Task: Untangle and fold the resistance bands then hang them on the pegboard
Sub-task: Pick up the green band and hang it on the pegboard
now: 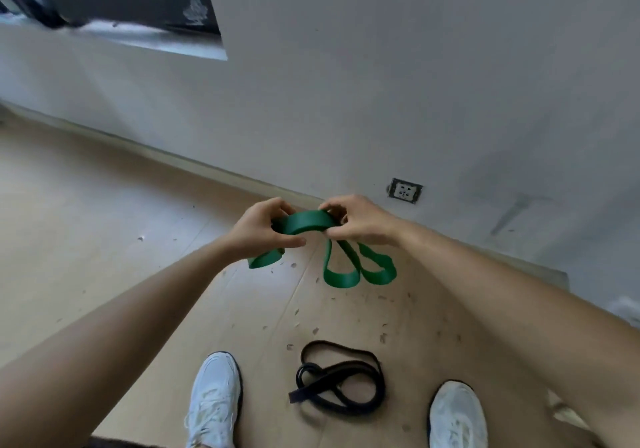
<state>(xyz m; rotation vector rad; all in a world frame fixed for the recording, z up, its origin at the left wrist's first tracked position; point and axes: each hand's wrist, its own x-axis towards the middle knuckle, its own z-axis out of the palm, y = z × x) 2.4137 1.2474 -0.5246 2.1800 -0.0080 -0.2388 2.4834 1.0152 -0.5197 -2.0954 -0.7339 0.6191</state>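
Note:
A wide green resistance band (pixel 306 222) is held in the air in front of me, folded into several layers. My left hand (pixel 259 228) pinches its left end, where a short loop sticks out below. My right hand (pixel 360 222) grips its right end, and two loops hang down beneath that hand. A thin black resistance band (pixel 341 378) lies coiled and twisted on the wooden floor between my two white shoes. No pegboard is in view.
A grey wall (pixel 381 84) stands just beyond my hands, with a power socket (pixel 404 190) low on it. A dark window frame (pixel 121 1) is at the top left. Small scraps of debris dot the floor (pixel 104 222).

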